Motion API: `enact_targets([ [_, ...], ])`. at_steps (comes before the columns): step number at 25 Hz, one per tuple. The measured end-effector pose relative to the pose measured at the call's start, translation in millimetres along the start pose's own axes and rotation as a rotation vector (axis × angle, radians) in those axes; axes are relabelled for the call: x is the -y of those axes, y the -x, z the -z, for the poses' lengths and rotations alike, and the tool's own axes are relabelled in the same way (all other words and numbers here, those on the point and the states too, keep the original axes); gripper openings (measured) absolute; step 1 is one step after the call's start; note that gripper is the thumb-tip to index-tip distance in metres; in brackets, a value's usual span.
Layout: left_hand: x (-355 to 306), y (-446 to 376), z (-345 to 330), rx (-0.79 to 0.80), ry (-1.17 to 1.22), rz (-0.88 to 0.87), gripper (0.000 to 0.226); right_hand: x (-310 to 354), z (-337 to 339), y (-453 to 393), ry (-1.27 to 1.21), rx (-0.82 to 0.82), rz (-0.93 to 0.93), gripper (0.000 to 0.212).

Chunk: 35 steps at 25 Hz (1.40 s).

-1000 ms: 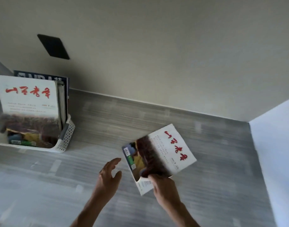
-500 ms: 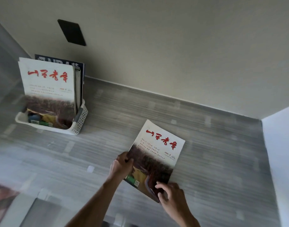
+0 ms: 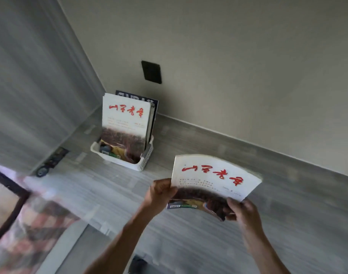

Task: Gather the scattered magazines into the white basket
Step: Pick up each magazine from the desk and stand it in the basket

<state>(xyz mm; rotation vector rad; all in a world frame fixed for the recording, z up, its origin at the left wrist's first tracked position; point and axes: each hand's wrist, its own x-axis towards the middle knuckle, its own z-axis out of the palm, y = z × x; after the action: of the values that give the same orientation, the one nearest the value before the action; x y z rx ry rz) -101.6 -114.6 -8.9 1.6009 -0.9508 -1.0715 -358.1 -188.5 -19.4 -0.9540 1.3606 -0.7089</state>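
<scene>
White plastic, the basket (image 3: 143, 164) is sitting by the wall corner, holding upright magazines (image 3: 125, 123) with red brush-style characters on the front one and a dark cover behind showing partly hidden letters I cannot read for sure. Rightward, the left hand (image 3: 160, 192) is gripping the held magazine (image 3: 214, 181) at its left edge while the right hand (image 3: 241, 210) is pinching its lower right corner; it is bowing upward, its title reading left to right, well apart from the basket.

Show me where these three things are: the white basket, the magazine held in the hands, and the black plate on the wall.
white basket (image 3: 120, 162): head view, on its front wall.
held magazine (image 3: 212, 175): head view, on the white upper cover.
black wall plate (image 3: 151, 72): head view, on its middle.
</scene>
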Motion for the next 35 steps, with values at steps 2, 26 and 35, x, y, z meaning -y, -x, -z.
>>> enact_targets([
  [2,10,6,19,-0.088,-0.037,0.069,0.018,-12,-34,11,0.077,0.044,-0.015,0.008],
  [26,68,-113,304,0.187,-1.014,-0.144,0.035,16,-387,-35,1.271,0.139,0.613,0.05],
  [35,70,-33,284,0.298,-0.783,-0.172,0.03,-24,-342,43,1.517,0.243,0.42,0.059],
])
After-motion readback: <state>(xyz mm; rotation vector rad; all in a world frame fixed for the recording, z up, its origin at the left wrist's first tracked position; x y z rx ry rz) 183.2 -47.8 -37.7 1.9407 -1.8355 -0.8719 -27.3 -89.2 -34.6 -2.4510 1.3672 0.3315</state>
